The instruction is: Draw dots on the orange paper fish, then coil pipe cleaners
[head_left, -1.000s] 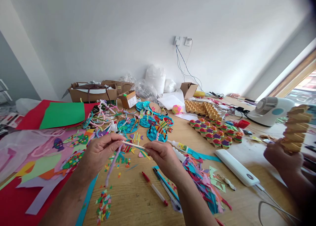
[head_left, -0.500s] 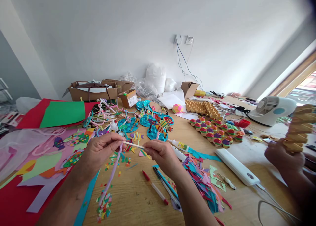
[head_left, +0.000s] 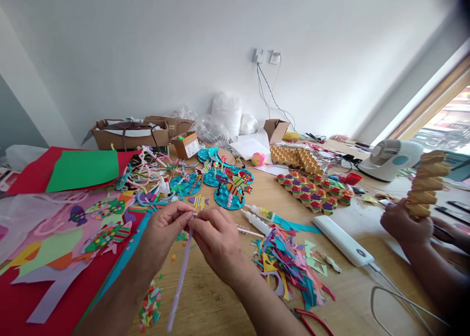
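Note:
A lilac pipe cleaner (head_left: pixel 181 282) hangs from the fingertips of both my hands, its lower end dangling over the table. My left hand (head_left: pixel 159 238) is closed in a pinch at the pipe cleaner's top end. Right beside it, my right hand (head_left: pixel 218 240) pinches the same spot, fingertips touching or nearly touching the left ones. A thin white stick (head_left: pixel 251 232) shows beyond the right hand's knuckles; its other end is hidden behind that hand. Small coloured paper scraps (head_left: pixel 150 302) lie on the table below the left wrist.
Paper sheets (head_left: pixel 84 172) and paper fish (head_left: pixel 106 235) lie left. Ahead are blue discs (head_left: pixel 229 199) and painted egg-carton cups (head_left: pixel 312 194). Paper strips (head_left: pixel 286 262), red-handled pliers (head_left: pixel 314 321) and a white power bank (head_left: pixel 343 240) lie right. Another person's hand (head_left: pixel 407 228) holds an egg-carton piece (head_left: pixel 428 182).
My right hand has moved left to meet my left hand. The white stick, stretched between both hands before, now sticks out past the right hand. Red-handled pliers have come into view.

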